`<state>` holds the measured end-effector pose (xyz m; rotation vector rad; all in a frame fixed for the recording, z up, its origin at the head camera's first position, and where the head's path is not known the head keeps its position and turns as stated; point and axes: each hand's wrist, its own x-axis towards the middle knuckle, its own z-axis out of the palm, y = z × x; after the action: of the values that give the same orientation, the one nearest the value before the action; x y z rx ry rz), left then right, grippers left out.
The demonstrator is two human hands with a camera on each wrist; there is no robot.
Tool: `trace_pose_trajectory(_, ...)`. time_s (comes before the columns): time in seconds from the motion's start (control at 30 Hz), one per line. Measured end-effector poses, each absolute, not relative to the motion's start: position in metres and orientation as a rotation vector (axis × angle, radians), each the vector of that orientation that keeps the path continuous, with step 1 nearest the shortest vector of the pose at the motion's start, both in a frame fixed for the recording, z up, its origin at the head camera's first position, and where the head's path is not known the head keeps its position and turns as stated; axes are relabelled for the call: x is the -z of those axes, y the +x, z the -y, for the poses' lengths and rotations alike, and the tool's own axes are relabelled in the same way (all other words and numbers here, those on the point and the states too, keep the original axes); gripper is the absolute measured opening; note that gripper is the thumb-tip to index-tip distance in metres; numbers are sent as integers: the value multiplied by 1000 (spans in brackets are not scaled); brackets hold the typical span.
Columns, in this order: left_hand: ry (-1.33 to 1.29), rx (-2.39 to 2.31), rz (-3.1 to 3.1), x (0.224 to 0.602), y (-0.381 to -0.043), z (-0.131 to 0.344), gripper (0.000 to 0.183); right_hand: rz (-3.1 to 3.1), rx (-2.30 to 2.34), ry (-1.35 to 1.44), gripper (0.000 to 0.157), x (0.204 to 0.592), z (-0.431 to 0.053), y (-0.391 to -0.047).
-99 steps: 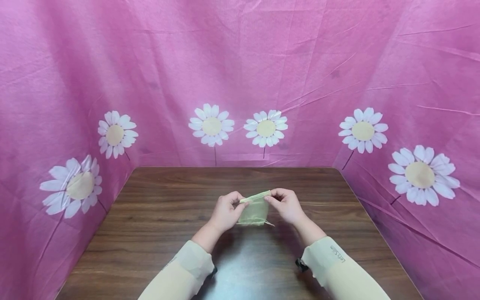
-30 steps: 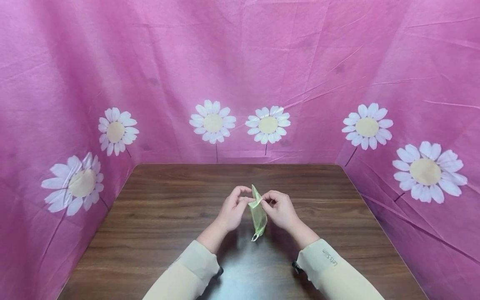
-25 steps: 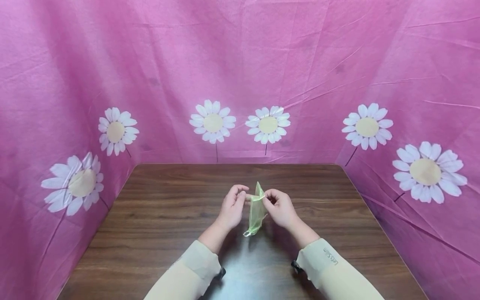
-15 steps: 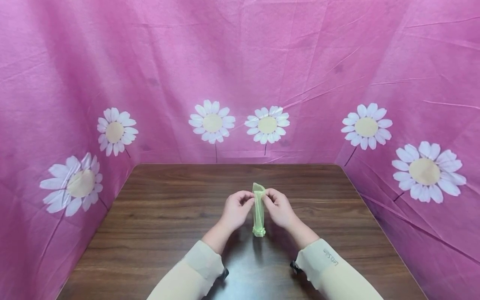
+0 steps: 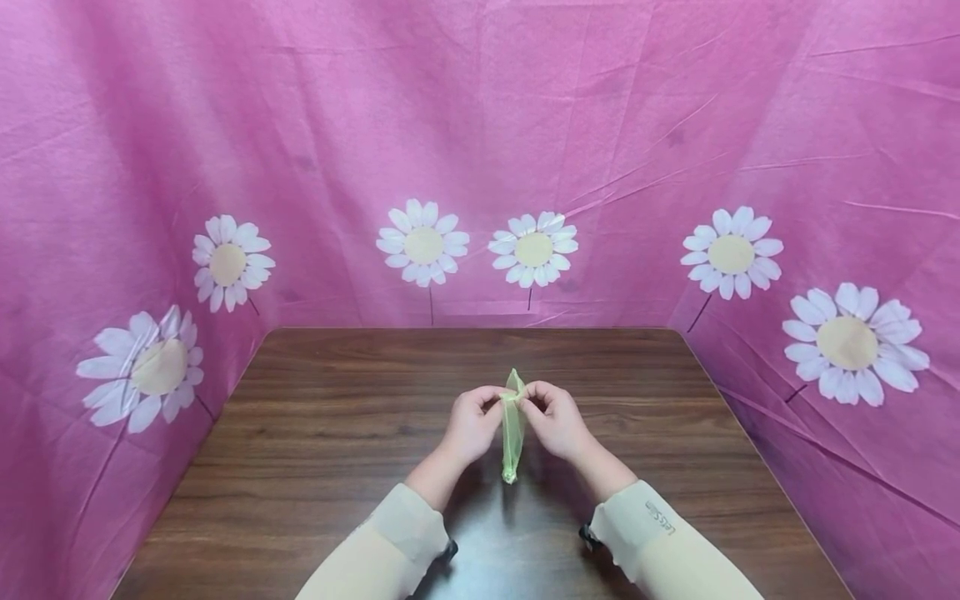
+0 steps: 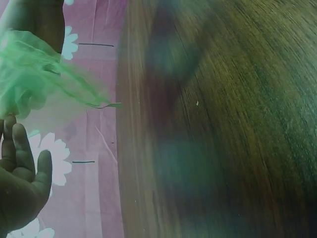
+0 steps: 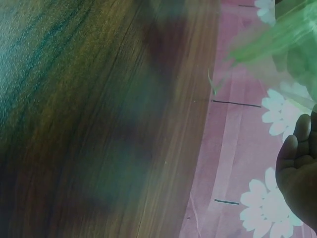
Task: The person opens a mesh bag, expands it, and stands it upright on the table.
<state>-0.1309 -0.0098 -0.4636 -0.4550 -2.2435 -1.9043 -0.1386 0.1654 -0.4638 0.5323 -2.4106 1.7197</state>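
Observation:
A sheer light-green mesh pouch [image 5: 513,437] hangs narrow and lengthwise between both hands, above the table. My left hand [image 5: 474,423] pinches its upper edge from the left. From the right, my right hand [image 5: 557,421] pinches the same edge, with the fingertips of both hands close together. One corner of the pouch points up behind the fingers, and its gathered end with a pale cord hangs lowest. In the left wrist view the mesh pouch [image 6: 44,74] spreads out see-through, a thin cord trailing off it. Part of the pouch [image 7: 277,42] shows in the right wrist view.
The dark wood-grain table [image 5: 337,433] reaches back to a pink cloth [image 5: 480,150] printed with white daisies, which stands around its back and both sides. Light sleeves cover the forearms, with a dark band at each wrist.
The pouch was stretched wide between the hands, then turned and narrowed lengthwise. The left fingers came off its edge briefly and pinch it again. Its lower end has swung about.

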Motion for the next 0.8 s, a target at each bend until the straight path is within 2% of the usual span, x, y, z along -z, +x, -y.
trace_pose_trajectory(0.2, -411, 1953, 2215, 464, -132, 10, 11, 2416, -1737, 588, 13, 464, -164, -138)
trace_pose_trajectory(0.47, -380, 2019, 2201, 466, -133, 9, 9, 2383, -1765, 496, 8, 463, -161, -135)
trace_pose_trajectory(0.8, -491, 1975, 2235, 467, -135, 13, 8, 2392, -1710, 481, 10, 461, -163, -135)
